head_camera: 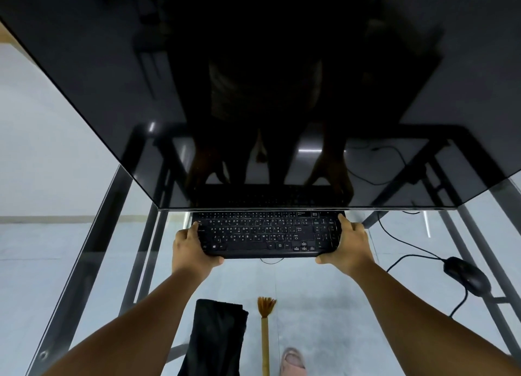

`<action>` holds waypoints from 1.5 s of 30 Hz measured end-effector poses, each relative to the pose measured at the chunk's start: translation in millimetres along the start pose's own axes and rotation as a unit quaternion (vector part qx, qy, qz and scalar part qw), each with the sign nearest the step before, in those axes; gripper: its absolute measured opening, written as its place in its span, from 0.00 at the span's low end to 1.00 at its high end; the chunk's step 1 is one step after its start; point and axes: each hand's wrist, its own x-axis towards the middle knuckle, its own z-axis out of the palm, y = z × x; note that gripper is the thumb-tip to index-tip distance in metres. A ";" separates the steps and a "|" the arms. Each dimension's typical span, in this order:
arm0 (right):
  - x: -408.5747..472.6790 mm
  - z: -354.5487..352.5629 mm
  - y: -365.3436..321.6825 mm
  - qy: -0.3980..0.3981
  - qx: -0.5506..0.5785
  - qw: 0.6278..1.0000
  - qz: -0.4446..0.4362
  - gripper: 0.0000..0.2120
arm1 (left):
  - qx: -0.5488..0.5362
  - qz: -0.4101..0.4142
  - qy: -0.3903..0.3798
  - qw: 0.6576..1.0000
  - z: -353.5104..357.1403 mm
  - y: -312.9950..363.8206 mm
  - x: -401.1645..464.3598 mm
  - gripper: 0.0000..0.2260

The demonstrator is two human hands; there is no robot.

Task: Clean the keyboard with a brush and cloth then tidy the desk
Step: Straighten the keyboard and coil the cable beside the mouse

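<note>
A clear glass desk top on a dark metal frame (84, 263) fills the view, with a pale tiled floor showing through it. A large black monitor with a dark, glossy screen (253, 93) leans over the far part of the desk, and the screen reflects the arms and the desk frame.

The black full-size keyboard with white key legends (266, 233) lies just in front of the monitor's lower edge, with its far row of keys almost under that edge. The left hand (191, 248) clasps the keyboard's left end, fingers along the side and thumb curled under the near edge. The right hand (348, 244) clasps the keyboard's right end the same way, fingers on the far corner and thumb hooked on the near edge. Both hands are closed firmly on the keyboard; whether it is raised off the glass or resting on it cannot be told.

Nearer the person than the keyboard, a folded black cloth (217, 339) lies on the glass. Just right of the cloth lies a slim brush with a pale wooden handle and tan bristles (265, 330), bristles pointing toward the keyboard. To the right of the keyboard and well apart from it sits a black corded mouse (466, 275), its thin black cable (406, 243) trailing back toward the monitor.

A foot in a pink slipper (293, 361) shows through the glass just right of the brush handle.
</note>
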 end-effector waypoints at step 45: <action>-18.8 -158.1 229.9 -0.003 -0.028 0.996 0.090 0.28 | 0.250 0.203 -0.068 0.944 194.6 181.3 -97.9 0.33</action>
